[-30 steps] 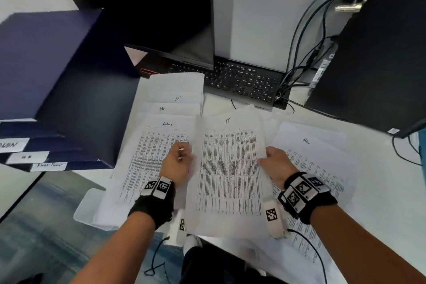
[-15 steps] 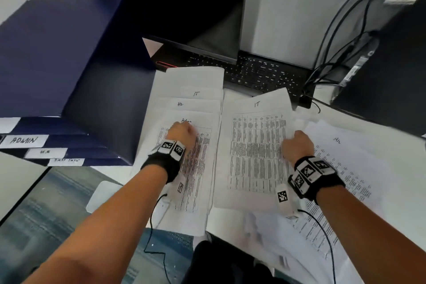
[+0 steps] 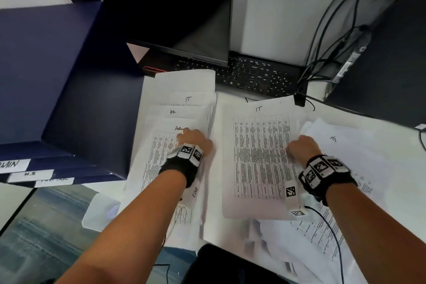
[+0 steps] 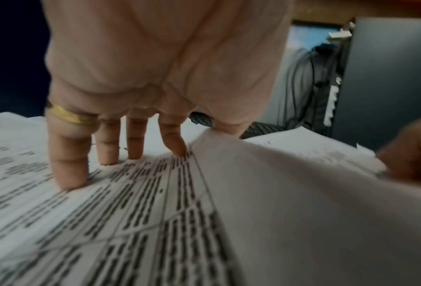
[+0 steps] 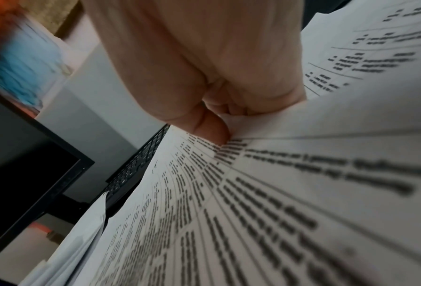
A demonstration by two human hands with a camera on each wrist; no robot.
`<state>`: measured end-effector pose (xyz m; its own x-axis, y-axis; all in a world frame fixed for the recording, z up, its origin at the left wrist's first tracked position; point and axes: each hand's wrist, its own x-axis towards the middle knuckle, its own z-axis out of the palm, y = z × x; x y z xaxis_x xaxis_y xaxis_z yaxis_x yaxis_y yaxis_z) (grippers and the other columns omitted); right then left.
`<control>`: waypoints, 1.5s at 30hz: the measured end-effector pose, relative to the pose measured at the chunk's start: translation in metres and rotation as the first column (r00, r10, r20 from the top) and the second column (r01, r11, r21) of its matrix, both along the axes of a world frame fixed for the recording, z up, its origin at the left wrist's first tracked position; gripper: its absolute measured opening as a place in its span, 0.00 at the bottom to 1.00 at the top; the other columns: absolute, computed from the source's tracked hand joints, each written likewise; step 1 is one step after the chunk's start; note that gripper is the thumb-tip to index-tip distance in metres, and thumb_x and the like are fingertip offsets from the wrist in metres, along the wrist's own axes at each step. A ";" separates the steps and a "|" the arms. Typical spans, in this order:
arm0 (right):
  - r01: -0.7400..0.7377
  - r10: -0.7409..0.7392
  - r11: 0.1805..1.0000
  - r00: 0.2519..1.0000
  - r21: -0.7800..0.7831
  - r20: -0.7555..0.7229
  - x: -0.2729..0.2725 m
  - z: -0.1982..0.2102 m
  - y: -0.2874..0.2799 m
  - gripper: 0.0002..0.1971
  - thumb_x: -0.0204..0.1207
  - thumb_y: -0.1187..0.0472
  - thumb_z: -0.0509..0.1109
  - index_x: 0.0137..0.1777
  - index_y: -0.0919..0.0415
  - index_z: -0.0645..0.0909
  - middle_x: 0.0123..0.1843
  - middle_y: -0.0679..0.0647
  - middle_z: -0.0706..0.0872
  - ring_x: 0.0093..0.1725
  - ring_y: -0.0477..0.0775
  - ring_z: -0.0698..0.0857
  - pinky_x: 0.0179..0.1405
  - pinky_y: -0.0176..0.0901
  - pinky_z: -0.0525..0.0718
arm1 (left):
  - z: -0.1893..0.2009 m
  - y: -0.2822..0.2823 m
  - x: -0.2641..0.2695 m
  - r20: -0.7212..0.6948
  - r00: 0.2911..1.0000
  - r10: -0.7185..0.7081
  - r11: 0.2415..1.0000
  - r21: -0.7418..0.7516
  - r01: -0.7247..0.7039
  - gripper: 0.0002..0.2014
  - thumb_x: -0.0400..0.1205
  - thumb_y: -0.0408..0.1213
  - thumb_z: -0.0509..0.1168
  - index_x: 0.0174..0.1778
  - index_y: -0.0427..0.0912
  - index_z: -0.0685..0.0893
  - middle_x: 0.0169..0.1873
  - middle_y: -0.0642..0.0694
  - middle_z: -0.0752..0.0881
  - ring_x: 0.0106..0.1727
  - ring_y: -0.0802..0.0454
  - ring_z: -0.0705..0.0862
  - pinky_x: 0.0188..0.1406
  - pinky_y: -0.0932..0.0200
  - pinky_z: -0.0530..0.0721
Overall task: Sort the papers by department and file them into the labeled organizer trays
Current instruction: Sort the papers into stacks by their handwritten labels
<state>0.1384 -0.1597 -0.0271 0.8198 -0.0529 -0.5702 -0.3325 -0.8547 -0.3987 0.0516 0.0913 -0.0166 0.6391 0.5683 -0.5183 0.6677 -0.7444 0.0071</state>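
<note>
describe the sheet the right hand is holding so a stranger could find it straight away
Start at the black keyboard at the back of the desk; the IT sheet lies just in front of it, between two paper piles. The right hand pinches its right edge. It alone has "IT" handwritten over a full printed table, uncovered by other sheets.

The left hand (image 3: 194, 139) has slid up the Admin sheet (image 3: 161, 152) toward its heading; the IT sheet (image 3: 258, 157) lies flatter beside it.

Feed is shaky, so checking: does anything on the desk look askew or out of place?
Yes. The left paper stack is fanned, with IT, HR and Admin sheets mixed, and its top edge overlaps the keyboard. Loose papers overhang the near desk edge.
</note>
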 end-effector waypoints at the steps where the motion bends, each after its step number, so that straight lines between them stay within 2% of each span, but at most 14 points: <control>1: 0.008 -0.008 1.000 1.000 0.003 -0.008 -0.001 0.001 0.000 0.19 0.79 0.66 0.60 0.68 0.74 0.75 0.66 0.70 0.79 0.67 0.68 0.78 0.62 0.51 0.77 | 0.004 0.005 -0.004 0.028 1.000 0.013 0.999 -0.041 -0.012 0.22 0.83 0.45 0.55 0.71 0.36 0.71 0.68 0.36 0.72 0.69 0.38 0.73 0.68 0.47 0.71; 7: -0.013 0.013 0.999 1.000 0.045 0.012 -0.003 0.003 -0.001 0.16 0.80 0.67 0.58 0.64 0.71 0.79 0.64 0.66 0.83 0.65 0.64 0.81 0.61 0.46 0.78 | 0.012 0.035 -0.046 0.314 0.924 0.218 0.925 -0.368 -0.093 0.17 0.85 0.37 0.55 0.65 0.32 0.77 0.62 0.34 0.82 0.61 0.39 0.81 0.55 0.55 0.77; 10: -0.156 0.157 0.988 0.985 -0.019 0.072 -0.005 0.007 -0.003 0.14 0.80 0.68 0.59 0.60 0.63 0.83 0.61 0.58 0.86 0.64 0.58 0.83 0.59 0.41 0.78 | 0.013 0.045 -0.062 0.379 0.847 0.371 0.856 -0.493 -0.154 0.17 0.84 0.42 0.57 0.65 0.36 0.78 0.59 0.37 0.84 0.58 0.40 0.83 0.60 0.51 0.80; 14: 0.020 -0.020 0.992 1.000 0.121 -0.007 -0.001 0.008 0.013 0.18 0.80 0.69 0.57 0.67 0.75 0.76 0.67 0.71 0.79 0.68 0.69 0.78 0.37 0.34 0.74 | 0.021 0.063 -0.081 0.406 0.791 0.458 0.814 -0.549 -0.190 0.18 0.82 0.48 0.60 0.61 0.40 0.79 0.56 0.40 0.85 0.57 0.40 0.83 0.62 0.44 0.81; 18: -0.049 0.041 0.993 0.996 0.110 0.076 -0.006 0.027 0.050 0.15 0.80 0.69 0.58 0.61 0.69 0.81 0.63 0.64 0.83 0.65 0.63 0.80 0.53 0.40 0.78 | 0.044 0.079 -0.099 0.448 0.713 0.540 0.768 -0.609 -0.200 0.20 0.79 0.51 0.62 0.62 0.45 0.80 0.55 0.47 0.87 0.56 0.45 0.85 0.63 0.45 0.82; 20: 0.028 -0.045 0.975 0.996 0.218 0.072 -0.012 0.034 0.076 0.16 0.81 0.69 0.56 0.65 0.73 0.77 0.65 0.68 0.81 0.66 0.67 0.79 0.51 0.44 0.80 | 0.059 0.085 -0.106 0.478 0.694 0.539 0.777 -0.601 -0.189 0.19 0.81 0.48 0.61 0.64 0.45 0.80 0.56 0.46 0.87 0.58 0.44 0.85 0.63 0.44 0.82; 25: 0.046 -0.061 0.957 0.997 0.286 0.042 -0.030 0.031 0.136 0.18 0.78 0.71 0.56 0.67 0.74 0.72 0.64 0.67 0.80 0.60 0.65 0.82 0.48 0.47 0.79 | 0.085 0.089 -0.117 0.487 0.703 0.518 0.801 -0.565 -0.199 0.15 0.84 0.43 0.58 0.63 0.40 0.79 0.57 0.30 0.84 0.60 0.27 0.80 0.54 0.31 0.81; 28: -0.020 0.020 0.953 1.000 0.301 0.003 -0.044 0.026 0.163 0.18 0.77 0.71 0.58 0.66 0.73 0.72 0.59 0.65 0.79 0.54 0.58 0.79 0.45 0.42 0.77 | 0.086 0.090 -0.119 0.490 0.707 0.511 0.803 -0.567 -0.187 0.15 0.84 0.42 0.57 0.63 0.40 0.79 0.57 0.30 0.85 0.60 0.26 0.80 0.41 0.38 0.84; 31: -0.044 0.056 0.956 0.998 0.291 -0.034 -0.053 0.020 0.176 0.25 0.77 0.71 0.58 0.76 0.71 0.66 0.68 0.65 0.76 0.65 0.61 0.78 0.56 0.44 0.78 | 0.082 0.091 -0.118 0.492 0.708 0.507 0.805 -0.564 -0.185 0.16 0.84 0.42 0.57 0.66 0.42 0.78 0.58 0.36 0.85 0.60 0.29 0.82 0.53 0.36 0.82; 34: -0.068 0.067 0.966 0.998 0.250 0.011 -0.057 0.017 0.176 0.24 0.78 0.71 0.58 0.75 0.71 0.66 0.68 0.63 0.76 0.64 0.59 0.78 0.56 0.44 0.78 | 0.078 0.093 -0.119 0.510 0.707 0.490 0.815 -0.555 -0.164 0.17 0.85 0.42 0.57 0.67 0.41 0.78 0.58 0.38 0.86 0.60 0.33 0.83 0.54 0.40 0.82; 37: -0.100 0.093 0.965 0.995 0.244 0.040 -0.059 0.010 0.178 0.10 0.77 0.72 0.57 0.52 0.66 0.77 0.53 0.57 0.79 0.53 0.55 0.75 0.42 0.38 0.76 | 0.072 0.098 -0.119 0.514 0.709 0.482 0.814 -0.563 -0.145 0.16 0.84 0.43 0.58 0.65 0.41 0.79 0.55 0.42 0.86 0.54 0.41 0.84 0.55 0.46 0.82; 39: -0.119 0.106 0.962 0.992 0.246 0.064 -0.060 0.007 0.185 0.11 0.75 0.73 0.57 0.35 0.59 0.68 0.42 0.53 0.75 0.49 0.53 0.74 0.35 0.36 0.73 | 0.069 0.100 -0.117 0.513 0.709 0.484 0.807 -0.575 -0.135 0.15 0.84 0.43 0.58 0.63 0.41 0.79 0.54 0.44 0.87 0.53 0.45 0.85 0.59 0.45 0.83; 43: -0.114 0.069 0.946 0.985 0.302 0.155 -0.062 0.006 0.194 0.11 0.75 0.72 0.63 0.57 0.67 0.76 0.49 0.55 0.76 0.49 0.55 0.79 0.43 0.39 0.75 | 0.063 0.100 -0.113 0.500 0.730 0.466 0.799 -0.592 -0.104 0.15 0.84 0.44 0.59 0.62 0.43 0.80 0.54 0.43 0.87 0.54 0.45 0.86 0.58 0.45 0.84; 45: -0.042 -0.035 0.933 0.978 0.358 0.206 -0.062 0.008 0.192 0.12 0.76 0.71 0.65 0.59 0.68 0.76 0.48 0.56 0.79 0.47 0.56 0.81 0.41 0.40 0.77 | 0.060 0.099 -0.111 0.488 0.745 0.455 0.796 -0.598 -0.095 0.15 0.83 0.46 0.59 0.62 0.44 0.80 0.53 0.43 0.88 0.52 0.44 0.86 0.55 0.45 0.86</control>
